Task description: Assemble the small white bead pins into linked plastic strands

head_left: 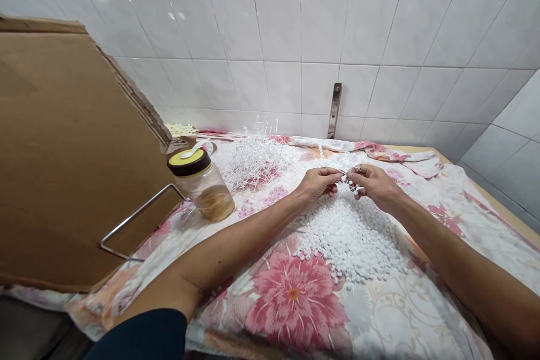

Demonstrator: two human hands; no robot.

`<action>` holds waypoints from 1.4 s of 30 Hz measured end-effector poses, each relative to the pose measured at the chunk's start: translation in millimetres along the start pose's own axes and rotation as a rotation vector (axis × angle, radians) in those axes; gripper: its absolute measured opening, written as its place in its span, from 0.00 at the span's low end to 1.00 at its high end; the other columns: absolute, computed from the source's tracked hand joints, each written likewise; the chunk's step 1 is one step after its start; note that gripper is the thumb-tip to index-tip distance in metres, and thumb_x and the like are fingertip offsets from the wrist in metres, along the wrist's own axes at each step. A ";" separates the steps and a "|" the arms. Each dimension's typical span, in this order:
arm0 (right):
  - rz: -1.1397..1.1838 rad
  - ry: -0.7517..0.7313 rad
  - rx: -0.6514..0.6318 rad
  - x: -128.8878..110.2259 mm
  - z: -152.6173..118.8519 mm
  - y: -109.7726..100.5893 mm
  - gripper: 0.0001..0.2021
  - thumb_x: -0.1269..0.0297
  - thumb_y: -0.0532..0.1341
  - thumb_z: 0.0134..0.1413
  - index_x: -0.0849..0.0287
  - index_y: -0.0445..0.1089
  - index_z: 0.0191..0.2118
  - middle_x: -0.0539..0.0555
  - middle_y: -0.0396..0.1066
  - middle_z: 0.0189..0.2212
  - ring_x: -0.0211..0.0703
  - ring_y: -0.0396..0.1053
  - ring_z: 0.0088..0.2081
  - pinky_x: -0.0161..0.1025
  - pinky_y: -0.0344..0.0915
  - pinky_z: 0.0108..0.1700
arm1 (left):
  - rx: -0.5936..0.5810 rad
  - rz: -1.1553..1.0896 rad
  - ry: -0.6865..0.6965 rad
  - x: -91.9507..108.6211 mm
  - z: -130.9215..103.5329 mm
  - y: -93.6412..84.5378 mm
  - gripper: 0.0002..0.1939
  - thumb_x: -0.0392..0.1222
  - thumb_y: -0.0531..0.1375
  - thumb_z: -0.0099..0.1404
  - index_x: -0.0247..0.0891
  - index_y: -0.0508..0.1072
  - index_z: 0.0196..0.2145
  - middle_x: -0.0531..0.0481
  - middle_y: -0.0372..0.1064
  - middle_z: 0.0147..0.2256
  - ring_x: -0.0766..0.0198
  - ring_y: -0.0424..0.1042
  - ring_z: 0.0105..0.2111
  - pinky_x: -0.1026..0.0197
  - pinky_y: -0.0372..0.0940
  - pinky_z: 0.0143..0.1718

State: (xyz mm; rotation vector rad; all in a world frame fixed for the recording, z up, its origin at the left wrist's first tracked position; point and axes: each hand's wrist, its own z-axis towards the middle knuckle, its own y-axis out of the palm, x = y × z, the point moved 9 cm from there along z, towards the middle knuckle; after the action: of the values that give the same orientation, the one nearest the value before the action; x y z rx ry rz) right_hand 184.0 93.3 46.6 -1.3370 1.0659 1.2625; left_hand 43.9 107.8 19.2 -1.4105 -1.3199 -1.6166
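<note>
White-tiled wall (pixel 276 22) backs a desk (pixel 442 157) under floral cloth (pixel 295 301). Small white sprig (pixel 345 176) is over the cloth, between both hands. Grip: left hand (pixel 321 183) and right hand (pixel 373 184) each pinch it at the fingertips. From sprig: white bead pile (pixel 354 236) at 6 o'clock; white strand tangle (pixel 253 163) toward 9–10; lidded jar (pixel 205 191) at 9, cardboard (pixel 71 157) beyond; metal strip (pixel 334 109) at 12.

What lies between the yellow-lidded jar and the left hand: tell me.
In the head view, a tangle of white strands lies between the jar and the left hand, on the far side; the nearer part shows floral cloth.
</note>
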 end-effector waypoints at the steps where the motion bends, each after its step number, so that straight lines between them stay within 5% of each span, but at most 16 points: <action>1: -0.006 -0.008 0.016 -0.4 0.2 -1.3 0.19 0.52 0.75 0.41 0.57 0.70 0.30 0.50 0.68 0.27 0.38 0.65 0.29 0.34 0.65 0.23 | 0.013 0.010 -0.002 -0.7 0.3 -1.1 0.13 0.42 0.74 0.57 0.31 0.79 0.35 0.52 0.71 0.28 0.73 0.67 0.21 0.67 0.60 0.22; 11: -0.044 -0.015 0.126 -1.2 2.3 -12.8 0.16 0.56 0.74 0.43 0.57 0.70 0.30 0.53 0.72 0.30 0.39 0.66 0.29 0.34 0.66 0.23 | 0.025 0.060 -0.039 -4.9 0.7 -1.7 0.08 0.39 0.68 0.65 0.32 0.74 0.33 0.47 0.77 0.31 0.73 0.67 0.18 0.67 0.59 0.19; 21: -0.020 -0.001 0.002 -1.9 0.8 -6.1 0.18 0.52 0.75 0.43 0.59 0.71 0.32 0.52 0.71 0.29 0.38 0.66 0.28 0.35 0.66 0.23 | -0.089 0.018 -0.075 -10.1 3.0 4.4 0.15 0.48 0.65 0.70 0.31 0.75 0.36 0.46 0.77 0.29 0.72 0.67 0.18 0.68 0.58 0.18; 28: -0.018 0.011 -0.030 0.4 2.4 -6.6 0.20 0.52 0.76 0.42 0.59 0.71 0.33 0.52 0.70 0.29 0.39 0.66 0.29 0.35 0.65 0.24 | -0.108 0.070 -0.075 -9.3 0.4 5.4 0.16 0.47 0.72 0.61 0.31 0.75 0.34 0.48 0.76 0.30 0.73 0.68 0.20 0.67 0.59 0.21; 35: -0.005 0.011 -0.011 -4.8 0.8 -6.7 0.22 0.50 0.77 0.39 0.59 0.70 0.33 0.52 0.72 0.29 0.38 0.66 0.28 0.35 0.65 0.24 | -0.116 0.064 -0.096 -11.1 1.6 5.6 0.09 0.39 0.69 0.63 0.31 0.77 0.39 0.48 0.77 0.31 0.71 0.69 0.20 0.66 0.60 0.21; 42: -0.095 -0.003 -0.017 -1.3 2.4 -12.5 0.25 0.46 0.78 0.38 0.59 0.71 0.33 0.51 0.69 0.26 0.38 0.65 0.28 0.34 0.65 0.23 | -0.167 0.090 -0.094 -12.2 -0.3 11.1 0.14 0.45 0.71 0.62 0.31 0.77 0.37 0.48 0.77 0.31 0.72 0.69 0.21 0.66 0.62 0.23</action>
State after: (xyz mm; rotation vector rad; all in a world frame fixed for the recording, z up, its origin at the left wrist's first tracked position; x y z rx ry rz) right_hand 195.9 97.4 48.9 -1.3825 0.9799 1.2051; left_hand 56.8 102.2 10.7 -1.6397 -1.1773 -1.6494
